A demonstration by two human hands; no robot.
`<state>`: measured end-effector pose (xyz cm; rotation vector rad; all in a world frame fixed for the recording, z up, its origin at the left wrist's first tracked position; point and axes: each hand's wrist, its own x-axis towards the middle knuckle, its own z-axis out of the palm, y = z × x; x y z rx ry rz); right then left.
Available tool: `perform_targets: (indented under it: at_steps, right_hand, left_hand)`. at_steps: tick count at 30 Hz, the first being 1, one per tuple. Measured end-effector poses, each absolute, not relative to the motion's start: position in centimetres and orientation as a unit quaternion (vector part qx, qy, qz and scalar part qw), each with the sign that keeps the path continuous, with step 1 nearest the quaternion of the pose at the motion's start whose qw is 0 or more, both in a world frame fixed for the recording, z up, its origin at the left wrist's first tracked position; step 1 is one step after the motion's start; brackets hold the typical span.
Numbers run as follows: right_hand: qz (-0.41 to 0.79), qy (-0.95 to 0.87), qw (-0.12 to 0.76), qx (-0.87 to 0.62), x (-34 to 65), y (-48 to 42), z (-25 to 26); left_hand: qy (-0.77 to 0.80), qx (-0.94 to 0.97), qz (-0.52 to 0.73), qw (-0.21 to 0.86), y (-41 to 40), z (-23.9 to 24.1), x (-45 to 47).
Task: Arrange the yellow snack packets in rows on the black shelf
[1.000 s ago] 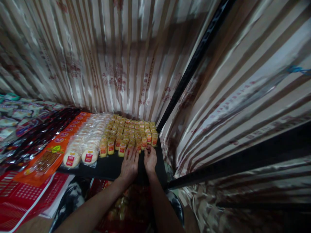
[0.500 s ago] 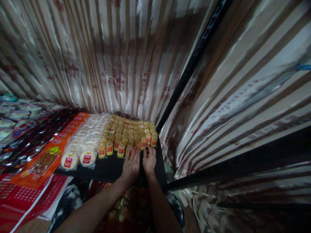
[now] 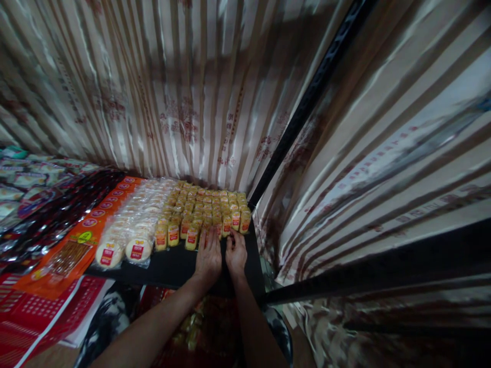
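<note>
Small yellow wrapped cakes point(image 3: 192, 236) with red labels stand in tight rows on a black shelf point(image 3: 169, 267). My left hand point(image 3: 209, 258) lies against the front of these rows, its fingers stretched out and held together, partly covering a few packets. Close beside it on the right, my right hand point(image 3: 236, 253) has bent fingers, with thumb and fingertips drawn together at the front edge of the rows. Whatever may be between those fingertips is hidden. Below my forearms, more yellow packets point(image 3: 192, 329) sit in dim light.
Left of the cakes lie clear-wrapped round white crackers point(image 3: 138, 249), orange snack packs point(image 3: 71, 255) and dark shiny packets point(image 3: 49, 214). A red basket point(image 3: 57, 306) is at the lower left. Striped sheeting point(image 3: 207, 102) hangs behind, and a black post point(image 3: 284, 148) rises at the shelf's right corner.
Both hands stay at the front of the cake rows. My left hand has shifted slightly right and its fingers lie straighter; my right hand has barely moved.
</note>
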<state>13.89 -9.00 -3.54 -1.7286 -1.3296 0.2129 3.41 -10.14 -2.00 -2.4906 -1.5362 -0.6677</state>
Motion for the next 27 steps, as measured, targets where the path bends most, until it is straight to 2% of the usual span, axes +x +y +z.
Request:
perform_targets:
  at_steps: [11, 27]
  right_hand:
    - [0.084, -0.550, 0.432, -0.710, 14.0, -8.9, -3.6]
    - [0.063, -0.597, 0.336, -0.726, 13.9, -8.8, -3.9]
  left_hand:
    - [-0.523, -0.817, -0.209, 0.124, -9.3, -2.6, 3.9]
    - [-0.544, -0.812, -0.189, 0.095, -8.1, -1.9, 4.3]
